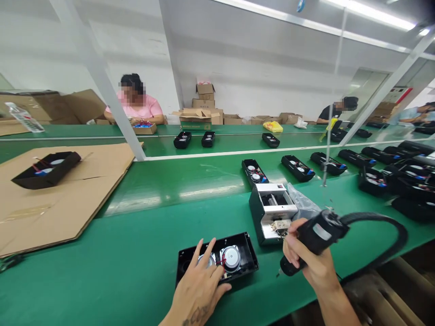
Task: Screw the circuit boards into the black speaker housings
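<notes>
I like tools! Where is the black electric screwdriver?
In the head view, the electric screwdriver sits lower right in the right hand, beside the silver fixture.

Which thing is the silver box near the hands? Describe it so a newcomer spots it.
On the long green belt, look beside the person's right hand, which grips a black electric screwdriver. There sits an open silver metal box. It is the only shiny silver thing among the rows of black speaker cases.

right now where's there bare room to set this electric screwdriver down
The widest bare green belt lies between the cardboard sheet and the speaker housing under your left hand. Crowded: around the metal fixture by your right hand, and far right among packed speaker housings.
</notes>
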Tool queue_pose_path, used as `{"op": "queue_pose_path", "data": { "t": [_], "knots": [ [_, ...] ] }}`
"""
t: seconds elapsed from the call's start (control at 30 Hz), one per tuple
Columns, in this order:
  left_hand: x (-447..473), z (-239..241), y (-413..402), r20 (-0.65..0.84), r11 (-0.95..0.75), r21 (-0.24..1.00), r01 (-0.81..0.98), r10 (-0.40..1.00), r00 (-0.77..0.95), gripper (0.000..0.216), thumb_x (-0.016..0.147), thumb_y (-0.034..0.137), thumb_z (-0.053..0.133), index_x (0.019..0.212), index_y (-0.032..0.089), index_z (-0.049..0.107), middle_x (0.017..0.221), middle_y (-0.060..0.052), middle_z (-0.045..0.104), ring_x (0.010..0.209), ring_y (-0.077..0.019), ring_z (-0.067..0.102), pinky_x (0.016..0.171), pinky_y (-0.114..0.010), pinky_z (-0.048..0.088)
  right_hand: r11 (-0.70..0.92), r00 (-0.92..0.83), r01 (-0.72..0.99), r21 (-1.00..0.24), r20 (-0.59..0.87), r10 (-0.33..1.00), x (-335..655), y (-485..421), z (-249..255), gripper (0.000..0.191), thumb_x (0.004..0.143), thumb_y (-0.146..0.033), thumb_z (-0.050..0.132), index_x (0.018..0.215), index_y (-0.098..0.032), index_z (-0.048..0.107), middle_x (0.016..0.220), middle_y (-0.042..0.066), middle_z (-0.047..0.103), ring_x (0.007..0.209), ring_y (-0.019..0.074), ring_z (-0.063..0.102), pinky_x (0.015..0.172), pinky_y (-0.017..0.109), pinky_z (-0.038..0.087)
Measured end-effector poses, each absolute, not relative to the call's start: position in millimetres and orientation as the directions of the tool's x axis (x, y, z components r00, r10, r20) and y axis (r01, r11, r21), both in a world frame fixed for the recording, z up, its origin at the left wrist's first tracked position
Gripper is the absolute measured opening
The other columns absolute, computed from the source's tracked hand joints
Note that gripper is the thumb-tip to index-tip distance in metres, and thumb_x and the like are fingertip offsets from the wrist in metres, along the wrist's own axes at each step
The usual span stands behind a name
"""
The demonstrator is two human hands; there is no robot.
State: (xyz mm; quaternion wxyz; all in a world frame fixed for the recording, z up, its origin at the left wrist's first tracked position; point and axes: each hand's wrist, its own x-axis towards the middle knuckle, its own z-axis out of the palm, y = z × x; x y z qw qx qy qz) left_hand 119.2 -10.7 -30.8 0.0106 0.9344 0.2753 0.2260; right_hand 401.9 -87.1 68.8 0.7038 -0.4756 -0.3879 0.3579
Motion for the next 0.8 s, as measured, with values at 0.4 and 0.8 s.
{"op": "queue_pose_path", "data": {
  "t": [0.4,0.8],
  "knots": [
    [123,-37,-13,0.516,-0.842,0.191,0.505,0.524,0.678,0.025,0.103,0.040,0.074,0.087,0.026,0.061,0.073,0.006,0.071,0.130,-0.0249,0.074,0.140,-0.054,0.022,0.429,0.298,-0.345,-0.835,0.336,0.893,336,-76,63,0.007,0.107,-0.033,0.067,0.106,-0.030,0.060,0.061,-0.010,0.048,0.051,0.0092,0.045,0.052,0.025,0.036],
    [122,-34,-12,0.480,-0.832,0.221,0.509,0.547,0.686,0.026,0.100,0.037,0.077,0.085,0.025,0.060,0.073,0.006,0.073,0.127,-0.0259,0.076,0.139,-0.056,0.029,0.344,0.292,-0.353,-0.870,0.247,0.924,320,-65,45,0.021,0.103,-0.041,0.074,0.103,-0.028,0.057,0.062,-0.012,0.045,0.049,0.0085,0.044,0.051,0.024,0.038]
  ]
}}
